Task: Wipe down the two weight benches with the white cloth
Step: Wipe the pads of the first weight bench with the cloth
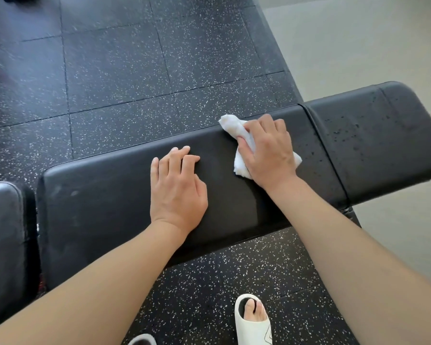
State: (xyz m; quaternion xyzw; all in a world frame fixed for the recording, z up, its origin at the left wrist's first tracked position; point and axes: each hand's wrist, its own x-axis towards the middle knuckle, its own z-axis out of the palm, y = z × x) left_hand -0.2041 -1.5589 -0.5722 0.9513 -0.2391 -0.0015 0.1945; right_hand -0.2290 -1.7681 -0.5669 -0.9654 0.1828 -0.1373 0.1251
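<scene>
Right-hand grip (pixel 266 150): fingers curled over a bunched white cloth (pixel 237 135), pressing it onto the long black pad of the bench, the worktop (pixel 110 195). Cloth ends stick out beyond the fingertips and under the heel of the hand, so the wad sits mostly beneath the palm, likely to put weight behind a wiping stroke.

Left hand (pixel 178 185): flat, fingers straight, holding nothing, resting on the pad just beside the grip. Probably bracing the body while leaning over.

To the far side of the grip, past a seam, a shorter pad (pixel 383 135) carries scattered droplets or specks; looks not yet wiped. Pad beneath the hands shows a dull sheen. Judged mid-wipe on this bench.

Another dark padded edge (pixel 3 232) sits well beyond the left hand; possibly the second bench, cannot tell.

Floor: black speckled rubber tiles (pixel 110 70), pale flooring (pixel 358 46) beyond. White slipper (pixel 253 322) below the grip.
</scene>
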